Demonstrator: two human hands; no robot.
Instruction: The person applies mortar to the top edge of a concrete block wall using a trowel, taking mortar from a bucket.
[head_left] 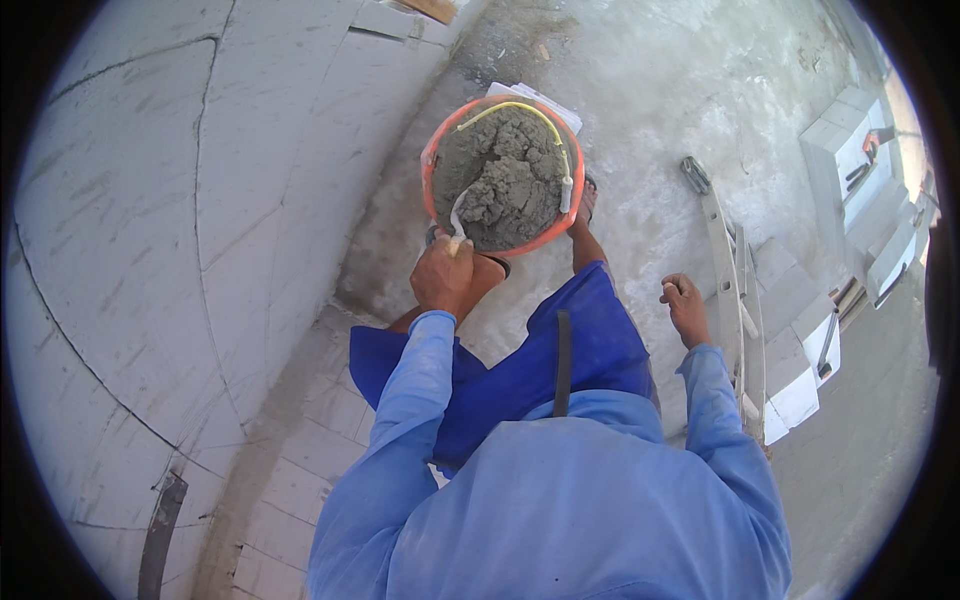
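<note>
Your left hand (pixel 443 276) is wrapped round the pale handle of a trowel (pixel 458 225), fingers closed in a fist, its metal neck running forward into the mortar (pixel 515 165). The blade itself is buried, so its shape and angle cannot be told. You look to be at the scooping or working-through step. From here, a clean lift would call for a firm wrist, the blade kept level under its load and clear of the rim.

Just ahead of that hand is the orange-red bucket (pixel 427 185), set between your feet. It holds grey, lumpy mortar, heaped in the middle and fairly stiff by its look. Its yellow bail (pixel 551 126) lies over to the far and right side, with a white grip on it, leaving your hand's side unobstructed.

Your right hand (pixel 686 308) hangs well apart from the bucket, fingers curled in; whether it pinches anything cannot be told. Just right of it lies a metal ladder (pixel 727 270); left of your left hand stands a pale block wall (pixel 150 200).
</note>
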